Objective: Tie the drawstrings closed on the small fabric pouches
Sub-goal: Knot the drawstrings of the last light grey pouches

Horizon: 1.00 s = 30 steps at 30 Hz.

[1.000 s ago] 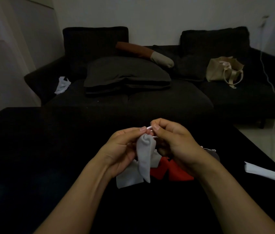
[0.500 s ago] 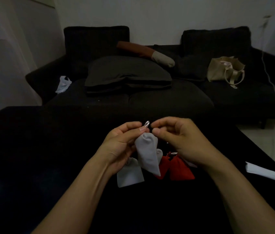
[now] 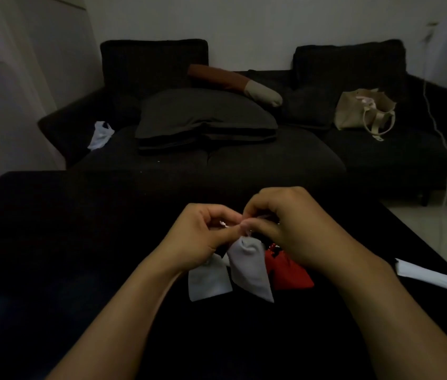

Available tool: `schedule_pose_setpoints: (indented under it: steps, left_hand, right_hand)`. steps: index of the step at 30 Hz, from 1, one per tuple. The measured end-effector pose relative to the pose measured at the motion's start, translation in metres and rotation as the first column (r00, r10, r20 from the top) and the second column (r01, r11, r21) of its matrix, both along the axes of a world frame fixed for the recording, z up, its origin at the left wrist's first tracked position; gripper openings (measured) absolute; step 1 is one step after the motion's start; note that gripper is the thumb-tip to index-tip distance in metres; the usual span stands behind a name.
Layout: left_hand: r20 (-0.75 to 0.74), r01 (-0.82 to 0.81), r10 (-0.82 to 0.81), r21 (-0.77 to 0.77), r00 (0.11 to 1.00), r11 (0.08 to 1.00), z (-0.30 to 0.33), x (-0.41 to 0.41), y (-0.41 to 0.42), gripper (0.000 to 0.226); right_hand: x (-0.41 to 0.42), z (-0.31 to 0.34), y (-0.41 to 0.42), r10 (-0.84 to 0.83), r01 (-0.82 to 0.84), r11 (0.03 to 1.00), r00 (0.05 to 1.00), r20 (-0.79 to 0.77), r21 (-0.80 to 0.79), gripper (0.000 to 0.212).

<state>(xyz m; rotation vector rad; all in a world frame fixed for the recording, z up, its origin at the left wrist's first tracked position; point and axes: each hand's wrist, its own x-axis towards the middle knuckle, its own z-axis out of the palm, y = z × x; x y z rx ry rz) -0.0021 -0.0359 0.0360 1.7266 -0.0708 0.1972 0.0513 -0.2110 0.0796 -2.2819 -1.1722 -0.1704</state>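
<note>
Hands meet above the grey pouch point(image 3: 249, 267), left hand point(image 3: 205, 234) and right hand point(image 3: 285, 223) both pinching its drawstring point(image 3: 248, 233) as it hangs between a white pouch point(image 3: 207, 281) and red pouch point(image 3: 288, 272); pulling evenly outward should seat the knot snugly.

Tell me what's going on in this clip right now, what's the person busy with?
A person is working the drawstring at the gathered neck of a grey pouch, which hangs from the fingertips of the left hand and right hand above a dark table. Whether a knot is formed cannot be seen. A second pale pouch and a red pouch lie on the table just below.
</note>
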Motion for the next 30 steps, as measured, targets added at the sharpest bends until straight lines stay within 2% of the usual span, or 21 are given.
schedule_pose_setpoints:
  steps: [3,5,7,9,13,18,23,25,30]
  left_hand:
    - [-0.035,0.126,-0.126,-0.016,0.991,0.992,0.002,-0.002,-0.001,0.032]
    - [-0.026,0.163,-0.165,-0.067,0.986,0.984,0.003,-0.003,-0.002,0.039]
    - [0.017,0.167,-0.166,-0.114,0.986,0.979,0.003,-0.004,-0.003,0.04]
    - [0.054,0.157,-0.15,-0.18,0.987,0.971,0.004,-0.004,-0.004,0.038]
    - [0.1,0.083,-0.061,-0.235,0.993,0.969,0.006,-0.004,-0.004,0.027]
    - [0.104,-0.038,0.049,-0.104,0.993,0.994,0.007,-0.003,-0.005,0.017]
    - [0.072,-0.11,0.11,-0.002,0.991,0.994,0.004,0.0,-0.009,0.01]
    - [0.078,-0.131,0.123,0.102,0.989,0.986,0.002,0.0,-0.01,0.01]
    - [0.245,-0.234,0.176,0.233,0.953,0.944,0.003,-0.002,-0.013,0.009]
  right_hand:
    - [0.001,-0.001,-0.001,0.027,-0.026,0.998,1.0,-0.014,0.057,0.005]
    - [0.004,-0.003,-0.006,0.064,-0.03,0.982,0.982,-0.178,0.185,0.005]
    - [0.007,-0.006,-0.01,0.144,-0.01,0.947,0.907,-0.395,0.322,0.006]
    - [0.01,-0.011,-0.013,0.218,0.037,0.907,0.81,-0.544,0.419,0.013]
    - [0.013,-0.018,-0.013,0.269,0.092,0.886,0.695,-0.666,0.454,0.026]
    - [0.011,-0.02,-0.006,0.222,0.157,0.879,0.701,-0.678,0.45,0.03]
    - [0.012,-0.021,-0.002,0.13,0.211,0.915,0.653,-0.746,0.345,0.014]
    - [0.011,-0.022,-0.003,0.141,0.206,0.922,0.609,-0.78,0.327,0.018]
    - [0.013,-0.027,-0.004,0.236,0.255,0.881,0.492,-0.838,0.398,0.027]
